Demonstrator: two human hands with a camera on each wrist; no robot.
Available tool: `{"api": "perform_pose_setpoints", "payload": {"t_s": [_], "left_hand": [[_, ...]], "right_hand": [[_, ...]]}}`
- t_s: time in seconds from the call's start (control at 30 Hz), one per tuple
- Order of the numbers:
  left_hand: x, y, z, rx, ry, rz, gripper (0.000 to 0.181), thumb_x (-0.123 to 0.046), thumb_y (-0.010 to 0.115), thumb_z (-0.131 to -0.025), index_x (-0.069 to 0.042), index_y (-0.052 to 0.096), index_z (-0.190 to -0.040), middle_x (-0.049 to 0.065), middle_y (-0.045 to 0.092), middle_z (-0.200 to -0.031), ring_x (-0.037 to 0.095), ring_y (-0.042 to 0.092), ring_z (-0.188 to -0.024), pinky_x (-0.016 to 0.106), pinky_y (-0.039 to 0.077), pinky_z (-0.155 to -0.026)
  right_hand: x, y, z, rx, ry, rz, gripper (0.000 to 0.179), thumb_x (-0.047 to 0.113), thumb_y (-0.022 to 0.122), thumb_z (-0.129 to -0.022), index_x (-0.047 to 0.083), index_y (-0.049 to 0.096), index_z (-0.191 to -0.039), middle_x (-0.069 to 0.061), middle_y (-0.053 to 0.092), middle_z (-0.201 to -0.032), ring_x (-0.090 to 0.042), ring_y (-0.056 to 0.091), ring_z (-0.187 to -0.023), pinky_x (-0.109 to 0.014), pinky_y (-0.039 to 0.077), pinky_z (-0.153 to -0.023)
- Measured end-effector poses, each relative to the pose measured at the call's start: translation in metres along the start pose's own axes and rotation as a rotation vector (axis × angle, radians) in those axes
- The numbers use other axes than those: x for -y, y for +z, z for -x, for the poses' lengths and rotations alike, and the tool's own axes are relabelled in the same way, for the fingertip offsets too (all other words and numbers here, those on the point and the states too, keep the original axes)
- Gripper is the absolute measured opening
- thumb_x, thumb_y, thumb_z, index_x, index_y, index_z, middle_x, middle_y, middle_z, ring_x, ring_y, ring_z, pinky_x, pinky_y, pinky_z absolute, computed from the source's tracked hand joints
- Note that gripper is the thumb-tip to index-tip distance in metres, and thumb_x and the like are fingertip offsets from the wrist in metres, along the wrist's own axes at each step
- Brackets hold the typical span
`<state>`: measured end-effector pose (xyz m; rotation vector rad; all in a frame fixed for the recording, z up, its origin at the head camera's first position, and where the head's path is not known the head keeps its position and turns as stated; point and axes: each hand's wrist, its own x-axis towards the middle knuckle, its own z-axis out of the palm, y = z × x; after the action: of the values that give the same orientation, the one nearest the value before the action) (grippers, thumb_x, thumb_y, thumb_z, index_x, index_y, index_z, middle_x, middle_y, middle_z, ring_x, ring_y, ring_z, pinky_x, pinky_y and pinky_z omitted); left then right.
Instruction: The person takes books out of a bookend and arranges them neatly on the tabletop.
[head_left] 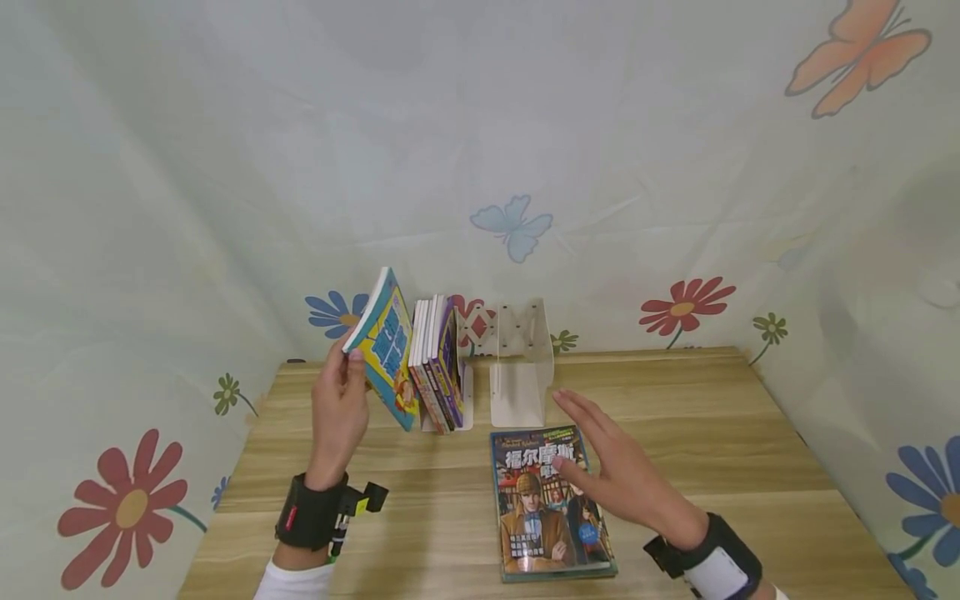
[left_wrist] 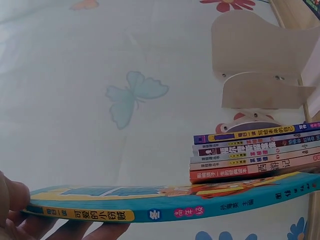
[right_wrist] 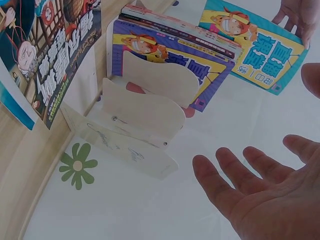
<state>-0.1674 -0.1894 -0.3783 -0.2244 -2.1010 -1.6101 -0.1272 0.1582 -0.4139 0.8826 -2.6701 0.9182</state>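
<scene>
My left hand (head_left: 341, 408) grips a teal and yellow book (head_left: 390, 350) by its upper left edge, thumb on one cover and fingers on the other. The book leans at a slant, its lower end close beside the row of upright books (head_left: 435, 367). In the left wrist view, the teal spine (left_wrist: 175, 214) of the held book faces the camera. My right hand (head_left: 618, 471), fingers spread and holding nothing, hovers over the right side of a detective-cover book (head_left: 536, 517). That book lies flat on top of another on the table.
A white metal bookend rack (head_left: 521, 396) stands at the back of the wooden table (head_left: 675, 417), with the upright books in its left part. Behind and at the sides hangs a pale cloth (head_left: 360, 167) printed with flowers and butterflies.
</scene>
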Motion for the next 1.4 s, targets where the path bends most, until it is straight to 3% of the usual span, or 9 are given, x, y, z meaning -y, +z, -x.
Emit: {"api": "perform_pose_setpoints", "payload": {"t_s": [0.23,0.4,0.53,0.83,1.1,1.27,1.4], "left_hand": [[-0.032,-0.002,0.002,-0.040,0.046,-0.019,0.037,-0.015,0.036,-0.101,-0.013,0.040,-0.138,0.017,0.052,-0.127,0.026,0.053,-0.107,0.050,0.050,-0.080],[-0.044,-0.004,0.002,-0.058,0.091,-0.024,0.037,-0.012,0.035,-0.101,-0.011,0.040,-0.137,0.019,0.053,-0.126,0.029,0.053,-0.107,0.046,0.051,-0.081],[-0.049,-0.007,0.002,-0.075,0.121,-0.014,0.036,-0.012,0.036,-0.100,-0.010,0.042,-0.135,0.016,0.055,-0.124,0.025,0.055,-0.106,0.034,0.052,-0.079],[-0.028,-0.014,-0.005,-0.131,0.167,0.025,0.036,-0.015,0.036,-0.101,-0.016,0.040,-0.137,0.009,0.055,-0.124,0.021,0.056,-0.103,0.024,0.053,-0.075],[-0.042,-0.021,-0.008,-0.199,0.231,0.002,0.036,-0.013,0.036,-0.100,-0.017,0.043,-0.135,0.008,0.059,-0.118,0.022,0.059,-0.095,0.020,0.052,-0.071],[-0.050,-0.024,-0.008,-0.221,0.221,0.044,0.035,-0.015,0.036,-0.101,-0.019,0.045,-0.134,0.009,0.061,-0.110,0.024,0.060,-0.087,0.023,0.054,-0.068],[-0.056,-0.021,-0.006,-0.195,0.202,0.093,0.034,-0.018,0.036,-0.101,-0.020,0.046,-0.133,0.008,0.061,-0.110,0.025,0.061,-0.088,0.027,0.055,-0.069]], "right_hand": [[0.000,-0.002,-0.003,-0.011,-0.010,0.009,0.077,0.032,0.064,-0.086,0.028,0.017,-0.147,-0.002,0.025,-0.148,-0.027,0.032,-0.127,-0.057,0.041,-0.092],[0.001,-0.004,-0.004,-0.018,-0.014,0.010,0.076,0.032,0.064,-0.086,0.028,0.018,-0.147,-0.001,0.025,-0.148,-0.025,0.032,-0.127,-0.058,0.041,-0.092],[0.001,-0.005,-0.006,-0.020,-0.024,0.007,0.076,0.029,0.065,-0.086,0.023,0.020,-0.146,-0.003,0.027,-0.147,-0.026,0.032,-0.127,-0.058,0.041,-0.092],[0.001,-0.008,-0.009,-0.015,-0.054,-0.002,0.075,0.029,0.063,-0.087,0.024,0.018,-0.147,-0.006,0.026,-0.147,-0.027,0.030,-0.128,-0.058,0.042,-0.091],[0.003,-0.011,-0.010,-0.019,-0.076,0.000,0.079,0.023,0.067,-0.084,0.021,0.019,-0.147,-0.008,0.026,-0.147,-0.028,0.029,-0.129,-0.057,0.041,-0.091],[0.004,-0.013,-0.010,-0.021,-0.077,0.002,0.076,0.025,0.066,-0.085,0.018,0.021,-0.146,-0.010,0.026,-0.147,-0.028,0.029,-0.129,-0.057,0.042,-0.091],[0.006,-0.015,-0.010,-0.025,-0.076,0.002,0.075,0.029,0.064,-0.086,0.019,0.021,-0.146,-0.009,0.026,-0.147,-0.027,0.029,-0.129,-0.057,0.042,-0.091]]}}
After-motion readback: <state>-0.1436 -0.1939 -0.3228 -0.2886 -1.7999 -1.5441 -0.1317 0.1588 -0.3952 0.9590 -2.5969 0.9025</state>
